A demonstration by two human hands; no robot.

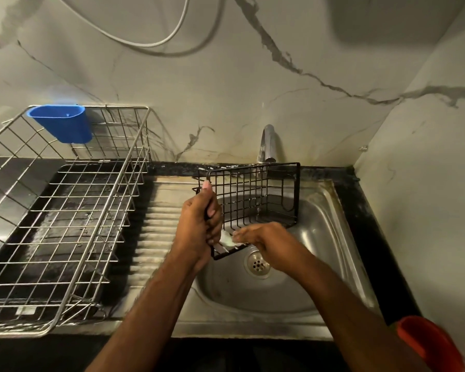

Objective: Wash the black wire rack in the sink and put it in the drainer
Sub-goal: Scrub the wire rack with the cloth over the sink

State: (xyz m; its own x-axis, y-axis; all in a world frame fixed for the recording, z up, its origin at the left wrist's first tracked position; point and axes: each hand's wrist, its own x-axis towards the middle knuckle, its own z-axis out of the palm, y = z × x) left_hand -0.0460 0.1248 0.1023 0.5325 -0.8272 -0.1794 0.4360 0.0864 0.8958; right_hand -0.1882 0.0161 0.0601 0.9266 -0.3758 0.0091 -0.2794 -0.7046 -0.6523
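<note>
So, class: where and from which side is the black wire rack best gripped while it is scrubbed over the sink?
Grip the black wire rack by its left end frame, from the left, as the left hand does: the rigid edge wire fits a fist, leaving the grid clear for the right hand.

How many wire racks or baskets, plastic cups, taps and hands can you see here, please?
Wire racks or baskets: 2, the black wire rack and the steel drainer
Plastic cups: 1, the blue cup
Taps: 1, the tap
Hands: 2, left hand, right hand
Total: 6
</note>
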